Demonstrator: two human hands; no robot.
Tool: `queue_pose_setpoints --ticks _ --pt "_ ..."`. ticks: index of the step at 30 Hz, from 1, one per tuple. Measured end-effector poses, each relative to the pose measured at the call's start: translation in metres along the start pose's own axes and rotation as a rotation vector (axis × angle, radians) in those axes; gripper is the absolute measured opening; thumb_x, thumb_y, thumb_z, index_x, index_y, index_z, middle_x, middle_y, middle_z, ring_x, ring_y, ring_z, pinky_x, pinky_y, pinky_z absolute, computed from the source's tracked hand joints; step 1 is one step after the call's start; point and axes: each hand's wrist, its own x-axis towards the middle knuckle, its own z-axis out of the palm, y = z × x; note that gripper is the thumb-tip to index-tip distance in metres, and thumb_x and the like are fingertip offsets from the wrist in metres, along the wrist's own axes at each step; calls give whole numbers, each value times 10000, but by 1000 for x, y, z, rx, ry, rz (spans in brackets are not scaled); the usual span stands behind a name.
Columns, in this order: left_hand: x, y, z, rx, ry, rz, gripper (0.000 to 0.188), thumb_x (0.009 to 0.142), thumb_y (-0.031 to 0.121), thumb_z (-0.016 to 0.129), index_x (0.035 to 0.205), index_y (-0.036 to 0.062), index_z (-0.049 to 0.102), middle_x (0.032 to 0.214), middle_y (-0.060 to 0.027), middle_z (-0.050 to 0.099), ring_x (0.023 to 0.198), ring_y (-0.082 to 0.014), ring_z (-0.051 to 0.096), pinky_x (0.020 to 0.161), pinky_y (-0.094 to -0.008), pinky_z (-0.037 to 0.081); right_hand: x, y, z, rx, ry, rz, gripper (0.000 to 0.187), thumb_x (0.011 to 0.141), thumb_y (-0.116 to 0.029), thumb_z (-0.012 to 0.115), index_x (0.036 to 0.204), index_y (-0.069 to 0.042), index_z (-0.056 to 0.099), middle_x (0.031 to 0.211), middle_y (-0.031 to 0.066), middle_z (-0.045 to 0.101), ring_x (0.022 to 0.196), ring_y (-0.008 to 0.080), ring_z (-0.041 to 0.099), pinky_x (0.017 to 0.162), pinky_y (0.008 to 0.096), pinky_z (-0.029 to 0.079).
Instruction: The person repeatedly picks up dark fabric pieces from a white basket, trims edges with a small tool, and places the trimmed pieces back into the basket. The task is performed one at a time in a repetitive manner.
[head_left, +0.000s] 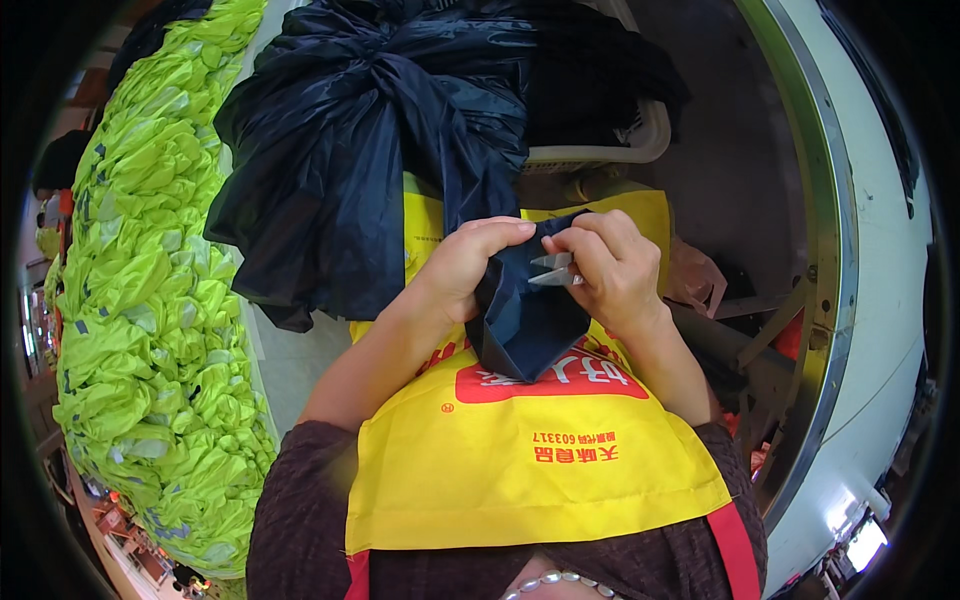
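A dark navy, faintly shiny fabric piece (530, 325) hangs between the two hands over the lap, on the wearer's side of the near edge of a white plastic basket (645, 150). To the right, a gap separates it from the metal-edged pale table (885, 300). The piece is folded and creased, its lower end narrowing to a corner against a yellow cloth apron with red print (520, 490).

The left hand (470, 262) grips its upper left side, thumb along the top edge. The right hand (607, 260) closes around small silver metal snips (548, 279), blades pointing left and slightly parted over the fabric, fingertips at its upper right edge; I cannot tell whether the blades touch it.

Beyond, a large glossy navy fabric heap (370, 150) covers the basket's left part. Farther left lies a long lime-green fabric pile (160, 300).
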Motion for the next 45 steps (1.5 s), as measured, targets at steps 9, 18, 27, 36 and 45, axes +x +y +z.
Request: queue_pose_setpoints --ticks 9,18,27,36,45 --pt "1 1 -8 -52 -126 -28 166 779 132 615 905 26 632 873 -90 660 778 -179 643 757 -283 515 -6 8 -40 1011 -201 815 143 857 -180 564 861 -38 582 743 35 560 598 79 515 526 186 399" --pt "-10 13 8 -86 -23 -185 186 822 166 562 924 20 614 884 -98 656 772 -188 639 746 -309 514 -10 21 -32 224 -312 178 238 838 -221 588 944 -13 537 718 98 524 600 218 522 519 289 410" --pt "-4 3 1 -58 -96 -96 212 798 177 608 936 19 631 889 -103 665 784 -178 651 749 -274 519 -9 20 -28 41 -360 91 288 832 -295 606 944 -33 566 779 106 588 644 223 591 551 297 479" --pt "2 -3 -1 -86 -154 -103 204 813 173 592 940 18 633 915 -95 662 810 -187 642 782 -285 509 -23 22 -28 617 32 602 196 903 -220 501 890 -32 554 638 10 492 527 81 463 462 205 355" --pt "-26 75 -37 967 -137 537 241 879 214 530 952 15 644 887 -71 634 828 -153 579 773 -266 455 -38 80 23 935 43 1129 173 874 -236 562 802 -79 549 619 -60 406 506 5 337 441 175 247"
